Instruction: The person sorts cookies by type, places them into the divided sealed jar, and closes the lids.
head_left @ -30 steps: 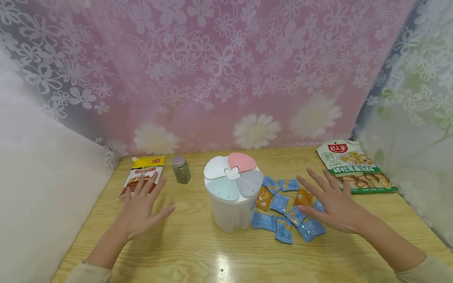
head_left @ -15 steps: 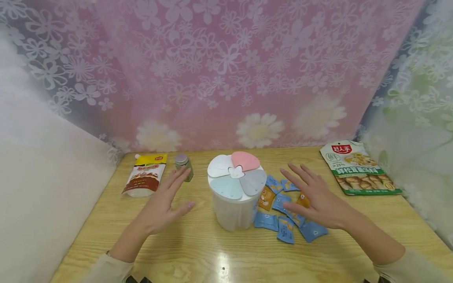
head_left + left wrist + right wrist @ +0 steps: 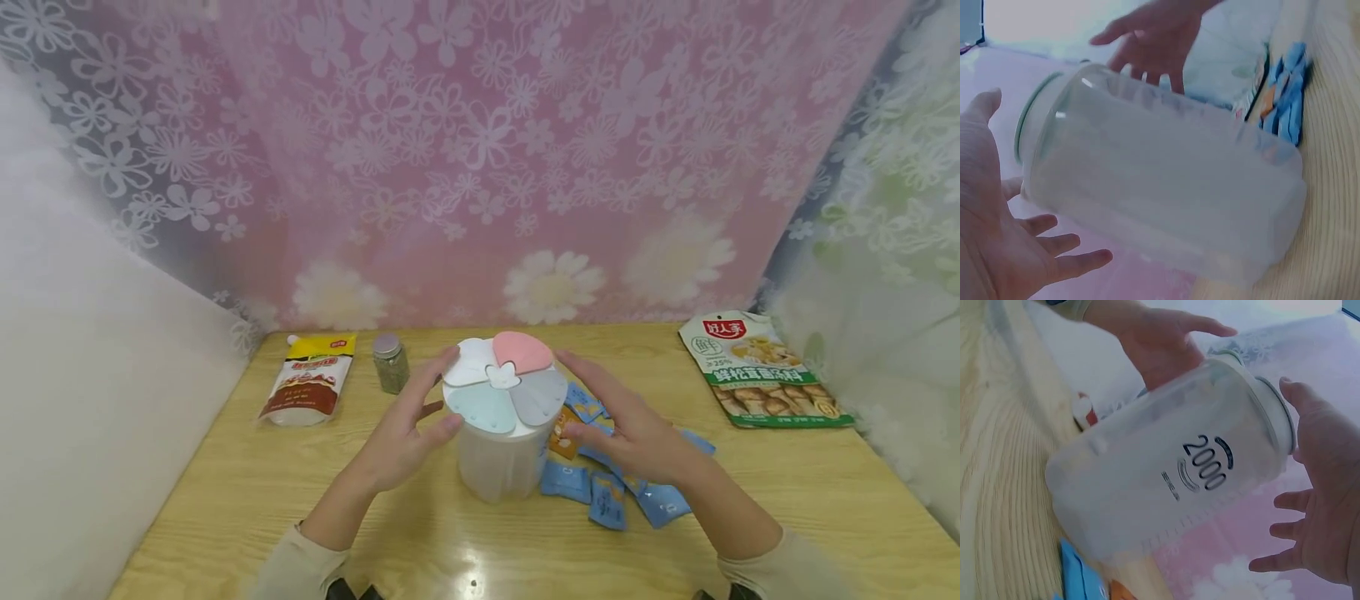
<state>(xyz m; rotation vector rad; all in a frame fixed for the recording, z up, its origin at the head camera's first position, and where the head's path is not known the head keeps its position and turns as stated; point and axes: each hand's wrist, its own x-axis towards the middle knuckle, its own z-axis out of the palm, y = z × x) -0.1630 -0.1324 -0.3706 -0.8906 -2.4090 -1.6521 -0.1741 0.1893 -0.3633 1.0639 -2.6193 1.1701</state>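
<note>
plainly, the left hand (image 3: 401, 442) and right hand (image 3: 637, 437) flank the upright translucent canister (image 3: 498, 468) on the worktop (image 3: 225, 517), fingers spread and loosely bent, gripping nothing; whether any fingertip touches it is unclear. its petal-patterned lid (image 3: 504, 383) is on. small blue packets (image 3: 566, 482) lie beside it, near the right hand.

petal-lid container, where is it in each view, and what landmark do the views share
Head: the container stands upright below centre.
Left wrist: the container fills the middle, slanted, top end left.
Right wrist: the container slants across the middle, top end upper right.
Shared landmark: blue packets, right of it in head, upper right in left wrist, lower left in right wrist.
</note>
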